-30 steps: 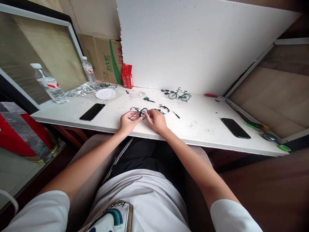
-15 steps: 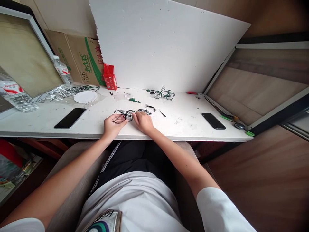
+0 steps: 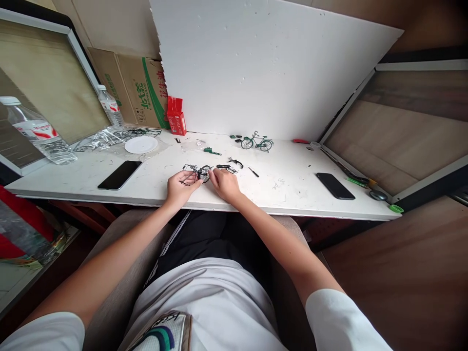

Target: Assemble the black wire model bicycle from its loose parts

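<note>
My left hand (image 3: 180, 187) is closed around a small black model bicycle frame (image 3: 190, 176) with one spoked wheel (image 3: 205, 174) on its right side. The fingertips of my right hand (image 3: 224, 184) are pinched together at that wheel's right edge. Just behind my right hand lie black bicycle parts (image 3: 227, 168) and a curved black piece (image 3: 237, 163). A thin dark tool (image 3: 253, 172) rests to their right. Farther back stands a green model bicycle (image 3: 257, 142), with a green part (image 3: 212, 151) lying left of it.
Phones lie at the left (image 3: 120, 175) and right (image 3: 335, 186). Behind the left one are a white round lid (image 3: 141, 145), water bottles (image 3: 47, 135), a red box (image 3: 176, 117) and a cardboard carton (image 3: 137, 92). A green ring (image 3: 396, 208) sits at the right corner.
The camera view has shifted, so the whole scene appears farther right. Both hands keep nearly the same pose at the black model bicycle.
</note>
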The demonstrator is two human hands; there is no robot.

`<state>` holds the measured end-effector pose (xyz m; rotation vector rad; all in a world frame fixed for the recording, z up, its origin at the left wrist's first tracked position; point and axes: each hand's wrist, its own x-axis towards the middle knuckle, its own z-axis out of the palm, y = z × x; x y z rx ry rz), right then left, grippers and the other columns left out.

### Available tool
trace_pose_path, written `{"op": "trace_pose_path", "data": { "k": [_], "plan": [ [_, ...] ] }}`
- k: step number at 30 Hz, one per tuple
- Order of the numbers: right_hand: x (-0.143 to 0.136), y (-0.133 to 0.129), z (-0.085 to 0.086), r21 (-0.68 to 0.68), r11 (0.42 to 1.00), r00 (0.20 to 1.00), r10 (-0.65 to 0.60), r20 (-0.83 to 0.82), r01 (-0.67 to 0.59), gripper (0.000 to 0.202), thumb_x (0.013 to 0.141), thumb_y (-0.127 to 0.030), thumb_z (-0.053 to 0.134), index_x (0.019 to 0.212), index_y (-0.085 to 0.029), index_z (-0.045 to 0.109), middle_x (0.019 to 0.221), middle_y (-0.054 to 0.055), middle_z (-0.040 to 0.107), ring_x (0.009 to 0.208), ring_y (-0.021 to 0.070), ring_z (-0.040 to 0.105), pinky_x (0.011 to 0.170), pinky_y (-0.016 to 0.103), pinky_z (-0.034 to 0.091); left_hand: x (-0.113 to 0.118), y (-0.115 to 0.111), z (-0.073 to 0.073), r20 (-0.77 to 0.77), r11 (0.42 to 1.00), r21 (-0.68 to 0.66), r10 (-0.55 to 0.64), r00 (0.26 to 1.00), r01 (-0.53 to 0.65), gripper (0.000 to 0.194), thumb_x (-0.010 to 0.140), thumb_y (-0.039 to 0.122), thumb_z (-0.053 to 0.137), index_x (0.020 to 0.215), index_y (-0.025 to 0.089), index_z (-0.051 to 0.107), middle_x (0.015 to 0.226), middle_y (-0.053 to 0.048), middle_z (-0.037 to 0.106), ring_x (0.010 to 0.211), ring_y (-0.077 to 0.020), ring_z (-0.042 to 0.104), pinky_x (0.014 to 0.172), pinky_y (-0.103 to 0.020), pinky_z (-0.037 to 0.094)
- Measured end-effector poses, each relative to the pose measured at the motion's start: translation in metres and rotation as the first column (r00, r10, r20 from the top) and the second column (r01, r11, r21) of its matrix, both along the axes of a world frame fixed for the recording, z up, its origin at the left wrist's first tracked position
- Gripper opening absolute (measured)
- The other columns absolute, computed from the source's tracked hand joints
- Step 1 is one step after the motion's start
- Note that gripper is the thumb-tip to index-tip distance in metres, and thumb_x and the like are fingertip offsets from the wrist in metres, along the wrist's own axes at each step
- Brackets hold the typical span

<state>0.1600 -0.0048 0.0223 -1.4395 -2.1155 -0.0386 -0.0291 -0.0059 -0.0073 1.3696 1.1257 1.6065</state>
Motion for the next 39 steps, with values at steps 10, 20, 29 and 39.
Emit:
{"op": "trace_pose_path", "data": {
  "k": [10,20,29,39],
  "plan": [
    [0.0,0.0008,-0.001,0.04,0.999,0.999,0.034,0.009,-0.035,0.032,0.113,-0.042,0.046,0.099,-0.02,0.065,0.093,0.007,0.072,0.085,0.0199,0.065,0.066,0.03,0.033,-0.0001,-0.0005,0.0005,-0.005,1.0,-0.004,0.0,1.0,0.0,0.051,0.059,0.04,0.099,0.095,0.014,0.073,0.099,-0.015,0.079,0.088,-0.0244,0.077,0.087,-0.039,0.064],
    [0.0004,-0.0028,0.0006,0.008,0.998,0.996,0.064,-0.069,-0.063,0.028,0.111,-0.045,0.05,0.111,-0.021,0.063,0.098,0.007,0.074,0.089,0.0197,0.067,0.07,0.028,0.038,0.0004,-0.0015,0.003,0.003,1.0,-0.013,0.009,1.0,-0.009,0.052,0.058,0.041,0.099,0.095,0.014,0.073,0.099,-0.015,0.079,0.088,-0.0245,0.076,0.088,-0.04,0.063],
    [-0.0002,0.0011,-0.002,0.004,1.0,1.0,-0.018,0.025,0.018,0.048,0.115,-0.049,0.035,0.093,-0.02,0.065,0.087,0.008,0.072,0.076,0.0191,0.063,0.064,0.03,0.029,0.0009,-0.0015,0.0032,-0.003,1.0,-0.016,-0.012,1.0,0.012,0.05,0.059,0.039,0.098,0.094,0.014,0.073,0.1,-0.015,0.079,0.089,-0.0242,0.076,0.088,-0.039,0.063],
    [0.0003,0.0029,-0.0037,0.022,1.0,1.0,0.013,-0.001,-0.013,0.036,0.113,-0.046,0.044,0.098,-0.02,0.064,0.09,0.008,0.073,0.078,0.0198,0.064,0.064,0.03,0.031,0.0004,0.0001,0.0009,0.003,1.0,-0.02,-0.013,1.0,0.013,0.048,0.06,0.038,0.097,0.094,0.015,0.072,0.099,-0.014,0.079,0.088,-0.0232,0.076,0.088,-0.038,0.063]
  ]
}}
